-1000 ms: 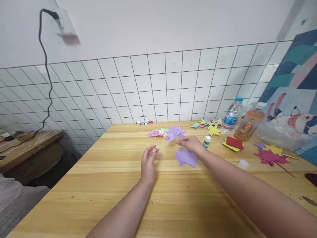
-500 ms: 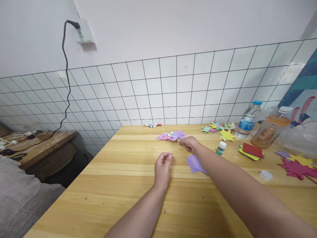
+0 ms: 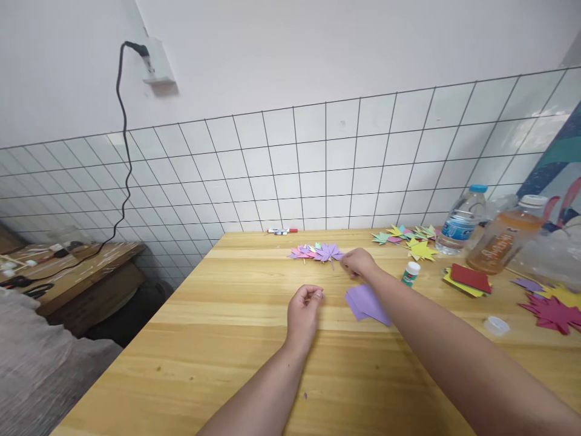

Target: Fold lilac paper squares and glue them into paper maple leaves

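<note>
At the back of the wooden table, a purple folded-paper maple leaf (image 3: 331, 253) lies at the right end of a row of pink and multicoloured paper leaves (image 3: 303, 252). My right hand (image 3: 357, 263) hovers just to the right of it, fingers bent and slightly apart, with nothing visible in them. Nearer to me, my left hand (image 3: 303, 310) rests over bare wood, thumb and fingertips curled together and no object showing. Purple paper sheets (image 3: 367, 304) lie under my right forearm, which partly covers them.
Right of my arm stand a glue stick (image 3: 411, 274), a stack of red and yellow paper (image 3: 468, 280), a water bottle (image 3: 460, 224) and an orange drink bottle (image 3: 506, 239). More paper leaves (image 3: 420, 248) lie behind. A marker (image 3: 282, 231) lies by the tiled wall.
My right hand has moved a little right, off the purple leaf, which now lies flat with the others. My left hand keeps its curled pose; the whole view has shifted slightly.
</note>
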Demonstrator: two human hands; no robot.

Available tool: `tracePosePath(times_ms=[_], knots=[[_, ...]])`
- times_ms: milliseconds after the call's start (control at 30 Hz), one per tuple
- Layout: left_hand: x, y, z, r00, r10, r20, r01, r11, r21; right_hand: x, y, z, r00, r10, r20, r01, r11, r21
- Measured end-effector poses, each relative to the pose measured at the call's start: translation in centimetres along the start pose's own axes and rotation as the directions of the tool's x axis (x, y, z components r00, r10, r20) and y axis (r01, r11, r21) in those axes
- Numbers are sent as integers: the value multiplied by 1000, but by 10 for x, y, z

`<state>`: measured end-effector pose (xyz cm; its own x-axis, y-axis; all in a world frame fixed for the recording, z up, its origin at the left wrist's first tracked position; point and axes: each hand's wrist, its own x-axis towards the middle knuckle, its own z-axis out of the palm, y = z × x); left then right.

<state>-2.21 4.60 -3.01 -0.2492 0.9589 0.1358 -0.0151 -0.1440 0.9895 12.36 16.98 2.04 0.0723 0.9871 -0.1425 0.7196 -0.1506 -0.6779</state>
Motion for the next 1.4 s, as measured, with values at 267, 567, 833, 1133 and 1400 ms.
tracePosePath(times_ms=[267,567,833,1133,1400], knots=[[1,-1,0,1000,-6,0,6,1000,9,-100,69,-40,827,-553,105,548,747,-377],[-6,8,-5,1000,-26,-17,26,999,27,-119,91,-27,745,-609,272,619,479,-623],[-20,18,-2,996,-9,85,3,997,77,-120,91,-34,750,-624,219,610,524,-594],[-24,16,-8,993,-81,86,73,993,90,-121,89,-34,784,-588,201,572,555,-605],[-22,18,-8,992,-69,104,65,997,36,-120,87,-28,801,-573,175,533,548,-644]])
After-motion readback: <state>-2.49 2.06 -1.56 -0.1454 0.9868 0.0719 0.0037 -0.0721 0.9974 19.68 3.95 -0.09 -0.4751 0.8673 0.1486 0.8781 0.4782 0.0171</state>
